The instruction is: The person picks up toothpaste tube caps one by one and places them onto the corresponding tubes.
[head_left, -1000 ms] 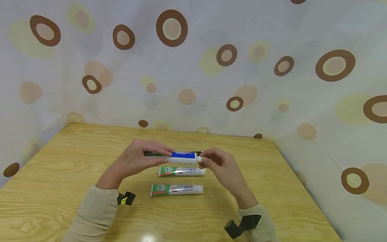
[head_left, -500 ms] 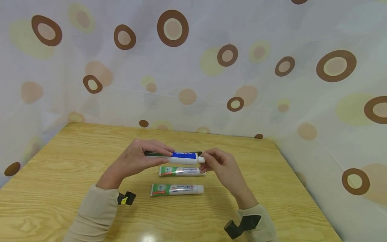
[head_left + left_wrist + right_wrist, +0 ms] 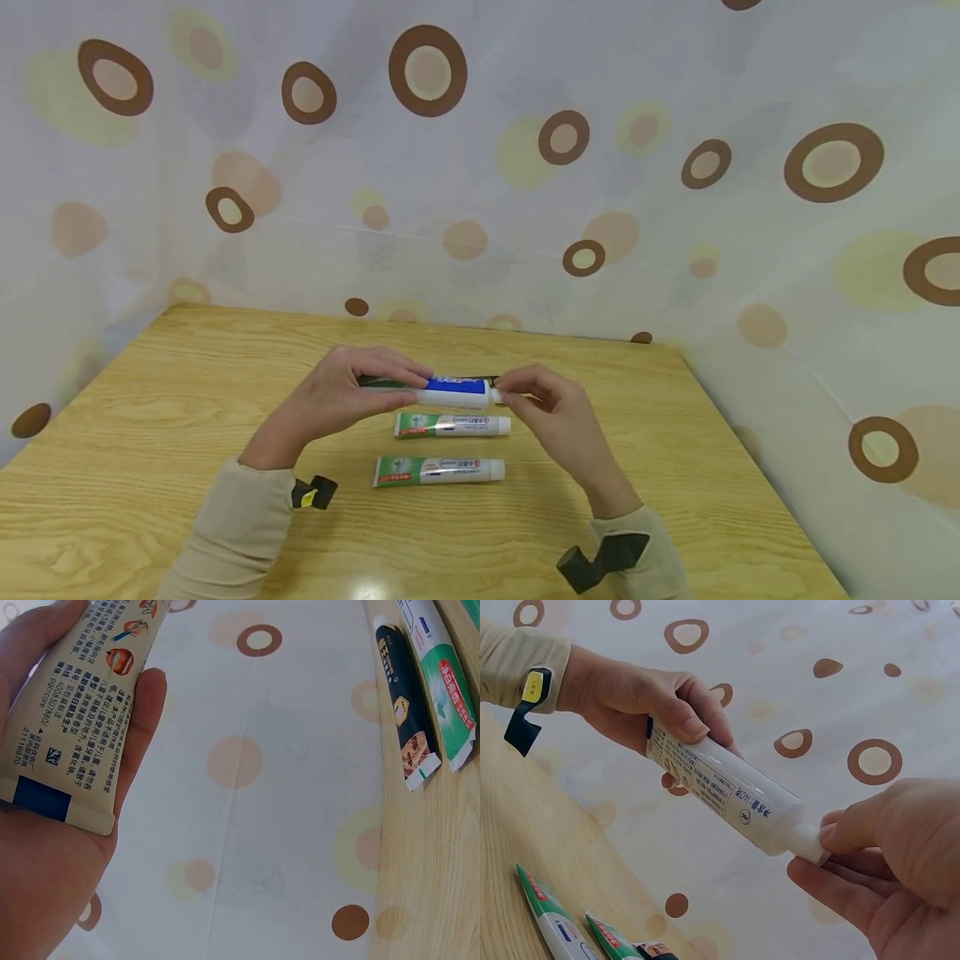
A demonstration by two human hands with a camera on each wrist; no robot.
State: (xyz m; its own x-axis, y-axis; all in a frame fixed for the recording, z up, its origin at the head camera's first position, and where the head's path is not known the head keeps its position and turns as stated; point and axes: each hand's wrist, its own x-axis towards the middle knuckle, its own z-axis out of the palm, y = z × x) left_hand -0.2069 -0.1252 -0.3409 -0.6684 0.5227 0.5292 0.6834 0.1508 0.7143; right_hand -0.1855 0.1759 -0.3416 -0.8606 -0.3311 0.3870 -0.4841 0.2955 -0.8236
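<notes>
Above the table, my left hand [image 3: 330, 396] grips a blue and white toothpaste tube [image 3: 456, 392] around its crimped end. In the left wrist view the tube's printed back [image 3: 75, 712] faces the camera. My right hand [image 3: 558, 425] pinches the small white cap [image 3: 808, 844] at the tube's other end between thumb and fingers. The cap sits at the tube's mouth; whether it is loose cannot be told. Below lie two green and white toothpaste tubes [image 3: 438, 471], side by side on the tabletop. A black toothpaste tube [image 3: 405, 697] lies behind them, mostly hidden in the head view.
The wooden table [image 3: 187, 517] spreads out under both hands. A white cloth with brown and yellow circles [image 3: 480, 167] hangs behind it and along the sides. Each sleeve carries a black wrist mount [image 3: 603, 562].
The right hand's fingers have shifted a little around the cap, first outward, then back against the tube's end. The left hand and its tube stay put.
</notes>
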